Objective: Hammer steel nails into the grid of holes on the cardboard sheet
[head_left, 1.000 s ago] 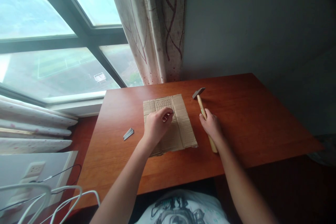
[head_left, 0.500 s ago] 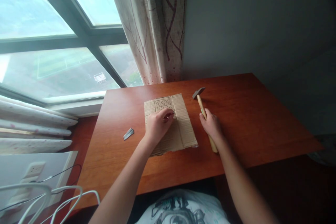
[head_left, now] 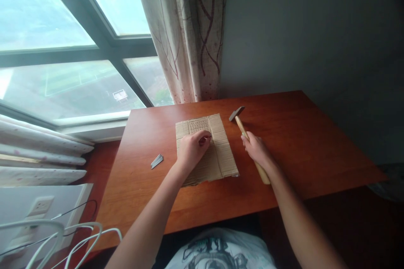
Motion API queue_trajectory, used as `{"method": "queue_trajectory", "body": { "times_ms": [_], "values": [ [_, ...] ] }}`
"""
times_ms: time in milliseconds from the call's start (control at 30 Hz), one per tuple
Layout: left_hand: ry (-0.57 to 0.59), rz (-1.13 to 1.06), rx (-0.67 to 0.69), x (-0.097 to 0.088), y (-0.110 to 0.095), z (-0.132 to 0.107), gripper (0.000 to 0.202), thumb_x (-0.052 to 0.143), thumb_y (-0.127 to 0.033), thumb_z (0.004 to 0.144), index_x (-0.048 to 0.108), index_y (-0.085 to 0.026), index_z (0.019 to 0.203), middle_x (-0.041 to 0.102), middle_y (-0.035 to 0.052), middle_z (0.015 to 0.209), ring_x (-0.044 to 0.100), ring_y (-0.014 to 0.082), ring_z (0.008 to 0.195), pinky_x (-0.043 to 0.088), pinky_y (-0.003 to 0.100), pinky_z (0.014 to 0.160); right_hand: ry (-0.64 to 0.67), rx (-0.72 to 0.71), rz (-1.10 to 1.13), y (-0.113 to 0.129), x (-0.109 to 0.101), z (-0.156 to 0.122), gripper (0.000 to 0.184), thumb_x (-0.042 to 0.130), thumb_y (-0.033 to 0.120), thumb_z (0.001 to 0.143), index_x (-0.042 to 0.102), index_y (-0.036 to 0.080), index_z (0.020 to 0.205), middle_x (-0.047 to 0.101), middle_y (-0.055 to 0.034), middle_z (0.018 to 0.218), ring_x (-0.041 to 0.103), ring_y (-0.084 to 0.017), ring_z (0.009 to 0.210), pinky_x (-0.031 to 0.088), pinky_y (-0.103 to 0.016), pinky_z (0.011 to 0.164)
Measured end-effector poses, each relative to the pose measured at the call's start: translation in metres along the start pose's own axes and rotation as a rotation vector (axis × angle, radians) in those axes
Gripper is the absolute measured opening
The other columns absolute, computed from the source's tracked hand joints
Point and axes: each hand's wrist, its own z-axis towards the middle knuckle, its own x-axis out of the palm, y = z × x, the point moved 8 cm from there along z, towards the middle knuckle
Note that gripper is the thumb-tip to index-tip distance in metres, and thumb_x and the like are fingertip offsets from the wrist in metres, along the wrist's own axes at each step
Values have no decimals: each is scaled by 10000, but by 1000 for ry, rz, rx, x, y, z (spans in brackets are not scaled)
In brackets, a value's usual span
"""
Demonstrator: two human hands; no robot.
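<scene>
A piece of brown cardboard lies on the table, with rows of small holes in its far part. Over it, just nearer to me than the holes, my left hand is closed in a pinch; whatever the fingertips hold is too small to make out. My right hand is wrapped round the wooden handle of a hammer, to the right of the cardboard. The hammer's metal head points away from me. Left of the cardboard, several nails lie side by side in a small bundle.
The reddish-brown wooden table has its far edge by a curtain and a dark wall. A large window is at the left. White cables and a wall socket are at the lower left.
The hammer has turned slightly: its head sits a little further left and the handle's end further right. My left hand keeps its pinch over the cardboard. The view has shifted slightly.
</scene>
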Motion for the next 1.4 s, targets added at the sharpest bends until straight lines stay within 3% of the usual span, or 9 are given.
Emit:
{"method": "queue_trajectory", "body": {
  "times_ms": [133, 267, 400, 533, 767, 1233, 1400],
  "values": [
    [-4, 43, -6, 1, 1, 2, 92, 629, -189, 847, 707, -237, 846, 731, -18, 709, 677, 134, 624, 488, 223, 609, 161, -129, 332, 26, -19, -24, 325, 337, 466, 996, 521, 205, 936, 561, 27, 647, 509, -114, 455, 402, -232, 490],
    [9, 59, -3, 3, 2, 3, 96, 639, -173, 834, 710, -237, 844, 737, -14, 715, 684, 140, 643, 478, 221, 606, 148, -197, 215, 46, -48, -42, 285, 401, 447, 984, 550, 211, 925, 552, 15, 643, 506, -134, 503, 384, -255, 516],
    [4, 54, 7, 4, 2, 2, 107, 636, -160, 830, 708, -236, 853, 737, -18, 720, 681, 136, 642, 478, 219, 610, 43, -222, 114, 60, -80, -49, 294, 406, 465, 984, 569, 224, 941, 617, -21, 680, 569, -173, 578, 397, -283, 571],
    [14, 52, 17, 5, 2, 1, 109, 631, -163, 834, 707, -236, 859, 737, -18, 730, 679, 132, 645, 477, 215, 612, 67, -265, 102, 72, -96, -57, 306, 412, 496, 985, 572, 235, 990, 617, -18, 671, 580, -186, 575, 407, -295, 581],
    [11, 64, -21, 5, 5, 1, 106, 640, -180, 841, 726, -234, 872, 752, -16, 744, 691, 140, 667, 468, 218, 624, 242, -362, 19, 87, -85, -66, 255, 381, 413, 1031, 556, 231, 992, 658, -31, 771, 631, -195, 665, 405, -307, 628],
    [43, 81, -62, 7, 8, 2, 113, 643, -197, 836, 738, -242, 877, 756, -19, 762, 676, 141, 669, 436, 222, 621, 203, -366, -17, 94, -78, -66, 232, 376, 391, 1038, 538, 228, 1008, 684, -39, 816, 661, -213, 708, 409, -310, 639],
    [58, 119, -66, 6, 5, 2, 120, 634, -184, 835, 739, -236, 860, 751, -12, 744, 650, 140, 630, 407, 230, 597, 245, -349, -35, 95, -70, -69, 228, 376, 375, 1039, 549, 226, 1030, 703, -49, 853, 682, -227, 756, 420, -314, 657]
  ]
}}
